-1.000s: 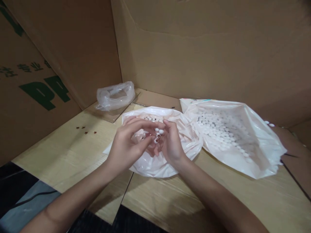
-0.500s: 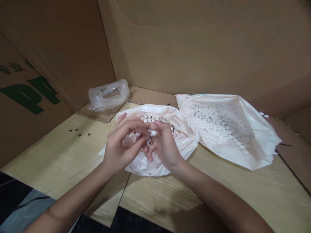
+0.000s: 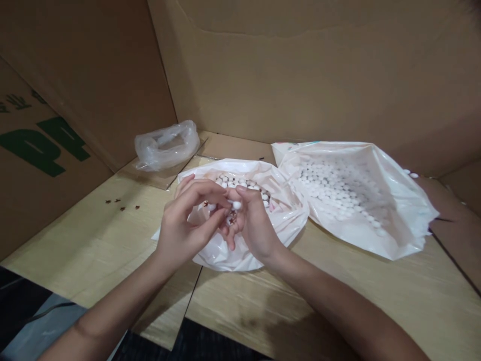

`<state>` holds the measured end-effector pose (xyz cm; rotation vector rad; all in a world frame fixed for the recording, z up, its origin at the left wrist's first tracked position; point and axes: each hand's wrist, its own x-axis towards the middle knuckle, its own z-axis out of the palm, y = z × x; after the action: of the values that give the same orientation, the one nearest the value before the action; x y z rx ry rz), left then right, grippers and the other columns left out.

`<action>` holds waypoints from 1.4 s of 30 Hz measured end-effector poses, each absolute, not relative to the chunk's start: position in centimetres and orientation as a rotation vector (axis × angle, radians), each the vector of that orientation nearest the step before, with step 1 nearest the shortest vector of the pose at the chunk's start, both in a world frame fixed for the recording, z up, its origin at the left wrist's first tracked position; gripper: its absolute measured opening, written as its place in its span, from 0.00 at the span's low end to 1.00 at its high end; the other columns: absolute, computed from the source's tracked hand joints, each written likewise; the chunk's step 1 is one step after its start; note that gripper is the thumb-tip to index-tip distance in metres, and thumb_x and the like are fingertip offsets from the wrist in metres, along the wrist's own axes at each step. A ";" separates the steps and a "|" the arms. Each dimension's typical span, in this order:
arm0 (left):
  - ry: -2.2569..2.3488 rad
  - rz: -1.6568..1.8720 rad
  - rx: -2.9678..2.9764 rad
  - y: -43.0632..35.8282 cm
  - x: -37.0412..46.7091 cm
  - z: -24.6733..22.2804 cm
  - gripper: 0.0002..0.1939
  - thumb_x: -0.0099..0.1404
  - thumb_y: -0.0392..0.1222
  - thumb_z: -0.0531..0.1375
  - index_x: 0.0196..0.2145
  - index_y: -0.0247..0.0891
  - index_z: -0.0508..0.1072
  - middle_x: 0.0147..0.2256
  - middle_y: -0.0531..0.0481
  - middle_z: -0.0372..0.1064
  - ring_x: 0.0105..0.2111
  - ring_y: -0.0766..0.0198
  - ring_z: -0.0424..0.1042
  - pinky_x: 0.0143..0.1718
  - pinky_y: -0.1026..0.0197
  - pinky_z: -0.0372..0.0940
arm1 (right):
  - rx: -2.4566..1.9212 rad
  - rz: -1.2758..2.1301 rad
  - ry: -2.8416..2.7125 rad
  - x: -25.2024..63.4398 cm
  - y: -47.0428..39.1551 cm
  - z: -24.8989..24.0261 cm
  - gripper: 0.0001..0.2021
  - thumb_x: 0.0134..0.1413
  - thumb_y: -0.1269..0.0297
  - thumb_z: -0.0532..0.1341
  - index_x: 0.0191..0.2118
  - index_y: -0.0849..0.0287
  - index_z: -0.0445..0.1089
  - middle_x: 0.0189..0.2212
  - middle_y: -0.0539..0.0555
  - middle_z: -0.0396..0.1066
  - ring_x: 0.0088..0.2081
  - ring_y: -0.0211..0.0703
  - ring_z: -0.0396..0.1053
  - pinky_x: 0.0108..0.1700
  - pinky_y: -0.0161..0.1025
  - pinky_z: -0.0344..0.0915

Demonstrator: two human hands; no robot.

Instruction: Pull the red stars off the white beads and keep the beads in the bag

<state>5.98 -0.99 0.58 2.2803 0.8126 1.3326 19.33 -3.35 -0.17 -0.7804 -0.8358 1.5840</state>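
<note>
Both hands meet over an opened white plastic bag [image 3: 225, 256] that holds small white balls [image 3: 240, 181] and reddish-brown star-shaped pieces. My right hand [image 3: 259, 225] pinches one white ball [image 3: 236, 205] between thumb and fingers. Its lower fingers are curled beneath, next to a few brown star-shaped pieces [image 3: 232, 217]; whether these rest on the fingers or in the bag I cannot tell. My left hand [image 3: 188, 215] comes in from the left, thumb and forefinger tips close together beside the ball. Anything between those tips is too small to make out.
A second white bag [image 3: 398, 240] full of white balls lies at the right. A crumpled clear plastic bag [image 3: 150, 150] sits in the back left corner. Several brown star pieces [image 3: 122, 208] lie on the left of the board. Cardboard walls [image 3: 300, 75] enclose the back and sides.
The fingertips of my left hand have drawn closer together beside the ball. My right hand keeps its hold on the ball. The view has shifted very slightly.
</note>
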 end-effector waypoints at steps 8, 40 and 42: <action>0.750 1.374 2.098 -0.7 6.1 0.3 0.24 0.54 0.29 0.66 0.48 0.38 0.68 0.48 0.44 0.68 0.51 0.59 0.68 0.56 0.54 0.63 | -0.791 1.547 -0.903 19.4 -3.6 0.0 0.22 0.53 0.46 0.52 0.32 0.63 0.69 0.25 0.52 0.62 0.18 0.33 0.58 0.11 0.30 0.57; 0.877 1.240 1.948 -1.2 5.8 0.4 0.18 0.57 0.35 0.67 0.45 0.38 0.70 0.43 0.47 0.73 0.43 0.64 0.75 0.44 0.66 0.70 | -0.782 1.559 -0.950 19.3 -4.2 0.2 0.21 0.54 0.48 0.52 0.31 0.62 0.70 0.19 0.50 0.58 0.18 0.34 0.57 0.12 0.28 0.58; 0.880 1.253 1.947 -1.3 5.9 0.4 0.17 0.57 0.35 0.66 0.44 0.37 0.71 0.42 0.47 0.73 0.42 0.65 0.75 0.42 0.67 0.70 | -0.782 1.553 -0.970 19.3 -4.2 0.2 0.21 0.55 0.48 0.52 0.32 0.62 0.71 0.18 0.50 0.57 0.18 0.34 0.57 0.12 0.28 0.58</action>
<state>5.86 -1.27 0.41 1.9469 0.8795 1.2527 19.26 -4.20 0.15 -0.7824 -0.9702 1.5532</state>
